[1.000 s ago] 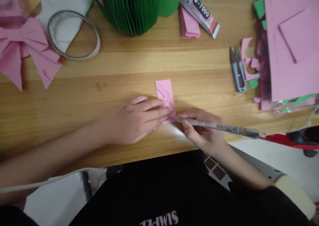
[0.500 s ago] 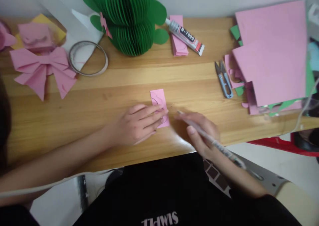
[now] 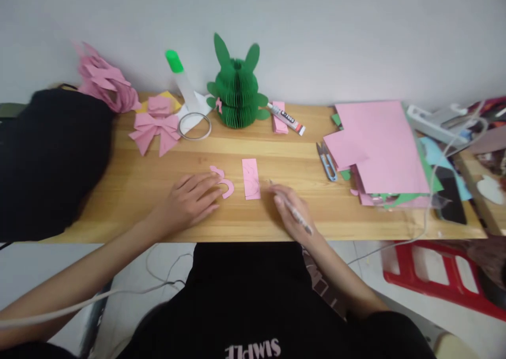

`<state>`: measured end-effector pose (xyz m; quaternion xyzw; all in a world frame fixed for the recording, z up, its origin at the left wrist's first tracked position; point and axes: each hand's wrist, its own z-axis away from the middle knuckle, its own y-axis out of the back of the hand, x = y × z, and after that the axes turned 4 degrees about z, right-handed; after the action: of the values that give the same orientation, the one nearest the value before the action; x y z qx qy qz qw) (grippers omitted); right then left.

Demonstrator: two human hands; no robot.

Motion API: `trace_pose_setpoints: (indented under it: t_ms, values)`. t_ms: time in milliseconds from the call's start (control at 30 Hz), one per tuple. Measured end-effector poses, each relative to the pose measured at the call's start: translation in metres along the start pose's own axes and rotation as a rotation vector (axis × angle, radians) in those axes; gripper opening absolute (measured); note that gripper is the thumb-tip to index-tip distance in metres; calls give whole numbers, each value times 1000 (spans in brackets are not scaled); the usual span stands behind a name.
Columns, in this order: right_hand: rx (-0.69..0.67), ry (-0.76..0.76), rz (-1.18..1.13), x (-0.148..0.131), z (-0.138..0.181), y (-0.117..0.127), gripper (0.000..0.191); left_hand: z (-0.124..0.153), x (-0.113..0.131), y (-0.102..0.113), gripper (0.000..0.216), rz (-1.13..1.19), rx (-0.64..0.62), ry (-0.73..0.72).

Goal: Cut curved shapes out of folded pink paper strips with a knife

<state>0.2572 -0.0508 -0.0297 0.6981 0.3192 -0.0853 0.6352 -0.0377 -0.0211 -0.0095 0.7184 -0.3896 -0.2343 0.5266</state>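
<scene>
A small pink paper rectangle (image 3: 250,178) with curved pen lines lies flat on the wooden table (image 3: 130,190). Just left of it lies a pink curved cut-out template (image 3: 224,182). My left hand (image 3: 188,200) rests flat on the table with fingers stretched out, fingertips touching the template. My right hand (image 3: 289,209) sits right of the rectangle, fingers closed round a clear pen (image 3: 294,212) whose tip points toward the paper without touching it.
Behind stand a green honeycomb paper rabbit (image 3: 236,87), a glue tube (image 3: 286,119), a tape ring (image 3: 194,125), pink bows (image 3: 156,124) and a green-capped bottle (image 3: 179,79). Thread snips (image 3: 326,161) lie beside a stack of pink sheets (image 3: 375,145). A dark mass (image 3: 47,153) fills the left; a red stool (image 3: 430,274) stands lower right.
The view rose and pulled back. My left hand slid the template left off the pink rectangle. My right hand drew the pen back from the paper.
</scene>
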Motion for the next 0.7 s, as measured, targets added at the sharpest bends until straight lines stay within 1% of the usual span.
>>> trace_pose_setpoints:
  t_ms: [33, 67, 100, 133, 233, 333, 400, 500, 600, 700]
  values:
    - [-43, -100, 17, 1, -9, 4, 38, -1, 2, -1, 22, 40, 1, 87]
    - [-102, -177, 63, 3, -19, 8, 39, -3, 4, -3, 23, 100, -25, 182]
    - [-136, -183, 99, 5, -30, 13, 37, -8, 6, -5, 25, 165, -65, 286]
    - [-149, -173, 129, 6, -40, 19, 33, -13, 8, -8, 27, 172, -73, 317]
    - [-192, -147, 226, 9, -65, 36, 34, -31, 12, -17, 28, 179, -92, 343]
    - [-223, -124, 272, 5, -81, 45, 39, -44, 15, -21, 29, 192, -133, 363]
    - [-261, -86, 258, -1, -93, 42, 40, -49, 16, -23, 37, 203, -163, 380]
    - [-367, -38, 221, -8, -113, 30, 39, -54, 18, -23, 48, 214, -201, 408]
    - [-453, -4, 204, -12, -133, 18, 35, -56, 19, -23, 51, 223, -223, 437]
    - [-528, 27, 197, -15, -145, 14, 35, -57, 20, -22, 52, 238, -227, 459]
